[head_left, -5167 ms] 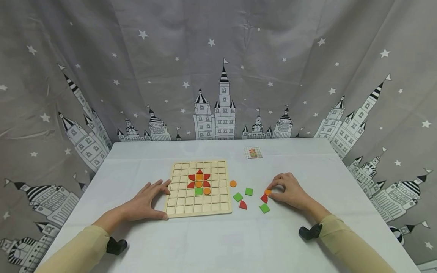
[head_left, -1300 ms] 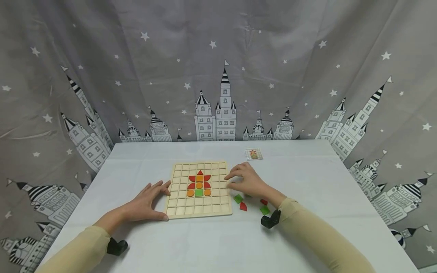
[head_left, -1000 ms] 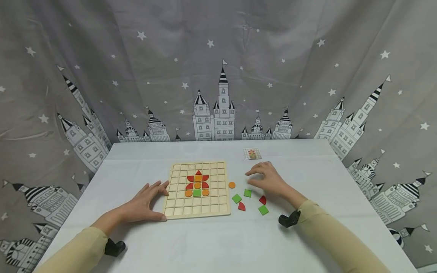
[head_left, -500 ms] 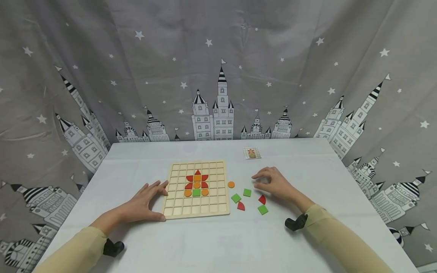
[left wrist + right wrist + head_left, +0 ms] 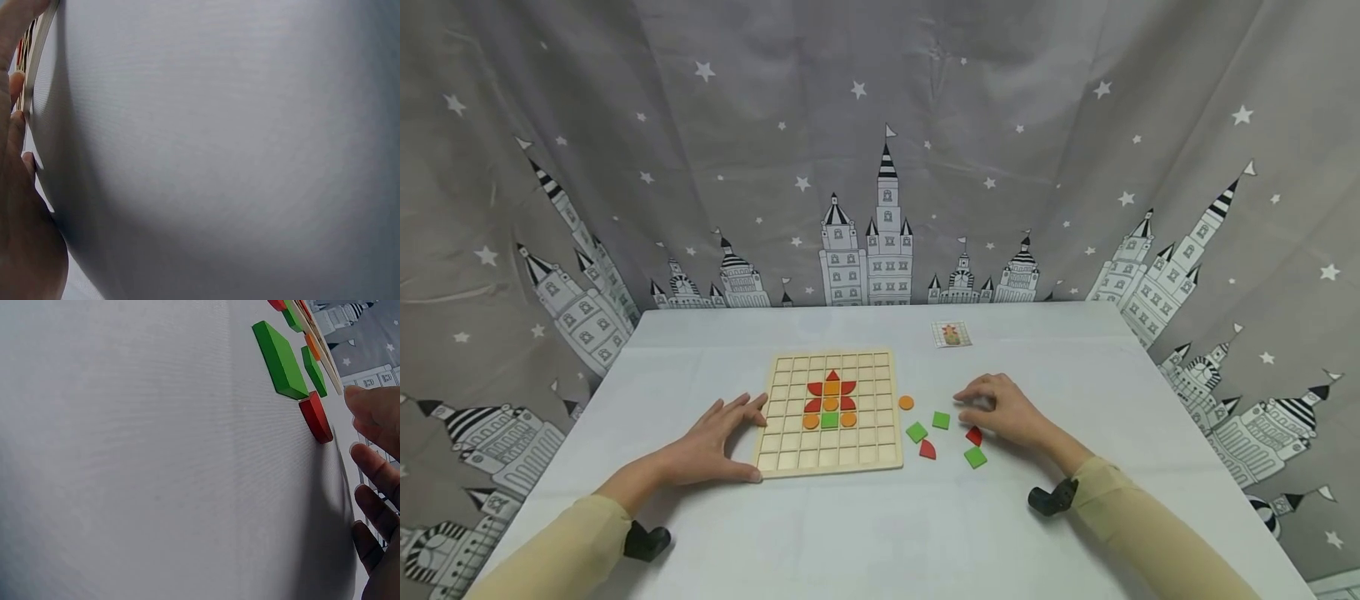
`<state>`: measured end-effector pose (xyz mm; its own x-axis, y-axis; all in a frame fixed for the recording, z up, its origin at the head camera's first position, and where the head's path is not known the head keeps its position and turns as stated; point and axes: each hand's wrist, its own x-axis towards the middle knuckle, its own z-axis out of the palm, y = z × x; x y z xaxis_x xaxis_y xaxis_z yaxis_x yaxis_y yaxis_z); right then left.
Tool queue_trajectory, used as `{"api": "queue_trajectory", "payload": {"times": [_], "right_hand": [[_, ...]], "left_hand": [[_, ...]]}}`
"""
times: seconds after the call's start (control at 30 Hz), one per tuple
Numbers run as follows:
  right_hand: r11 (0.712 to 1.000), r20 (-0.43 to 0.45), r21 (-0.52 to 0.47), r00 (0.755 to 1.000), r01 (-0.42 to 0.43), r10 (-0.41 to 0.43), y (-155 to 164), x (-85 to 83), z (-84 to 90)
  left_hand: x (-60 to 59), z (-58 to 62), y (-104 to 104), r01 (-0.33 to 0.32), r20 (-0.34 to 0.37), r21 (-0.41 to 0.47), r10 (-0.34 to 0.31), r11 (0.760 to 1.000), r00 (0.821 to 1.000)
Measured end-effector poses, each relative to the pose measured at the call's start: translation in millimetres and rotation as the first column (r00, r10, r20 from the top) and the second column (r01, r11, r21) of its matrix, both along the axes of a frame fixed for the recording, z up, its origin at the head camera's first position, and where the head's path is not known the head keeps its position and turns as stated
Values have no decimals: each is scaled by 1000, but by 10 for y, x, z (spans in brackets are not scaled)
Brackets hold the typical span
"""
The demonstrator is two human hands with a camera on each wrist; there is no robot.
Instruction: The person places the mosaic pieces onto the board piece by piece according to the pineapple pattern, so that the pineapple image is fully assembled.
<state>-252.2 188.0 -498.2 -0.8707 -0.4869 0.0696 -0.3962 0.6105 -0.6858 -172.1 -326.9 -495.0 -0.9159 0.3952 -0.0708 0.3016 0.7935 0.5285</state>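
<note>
A wooden grid board [image 5: 865, 454] lies on the white table, bearing a flower pattern [image 5: 830, 402] of red, orange and green pieces. My left hand [image 5: 718, 433] rests flat against the board's left edge [image 5: 37, 56], fingers spread, thumb at the front corner. My right hand [image 5: 1000, 408] hovers low to the right of the board with loosely curved fingers [image 5: 375, 469] and holds nothing. It is nearest to a red piece [image 5: 974, 435] [image 5: 316, 417]. Just in front of that lies a green square [image 5: 974, 457] [image 5: 279, 359].
Between board and right hand lie an orange disc [image 5: 906, 402], two green squares [image 5: 916, 432] [image 5: 941, 420] and a red piece [image 5: 928, 450]. A small pattern card [image 5: 951, 334] sits farther back. A castle-print curtain hangs behind the table.
An orange disc has been added at the flower's lower left. My right hand left the board, moved right to the loose pieces and sank beside the red piece. The left hand stayed put.
</note>
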Motion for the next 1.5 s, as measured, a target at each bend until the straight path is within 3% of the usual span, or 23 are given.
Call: {"api": "queue_trajectory", "payload": {"times": [0.8,1.1,1.3,1.5], "right_hand": [[998,6,47,999,33,-34,-49,89,-12],[994,34,110,999,-28,24,-328,-67,37],[986,5,157,999,-54,54,-607,-186,73],[982,-47,188,998,-28,37,-770,-232,30]], "left_hand": [[27,31,14,-7,-6,4,7,1000,1000],[19,11,-17,-5,0,4,5,1000,1000],[29,-2,-34,-4,-11,9,4,1000,1000],[14,12,-14,11,-9,7,-11,1000,1000]]}}
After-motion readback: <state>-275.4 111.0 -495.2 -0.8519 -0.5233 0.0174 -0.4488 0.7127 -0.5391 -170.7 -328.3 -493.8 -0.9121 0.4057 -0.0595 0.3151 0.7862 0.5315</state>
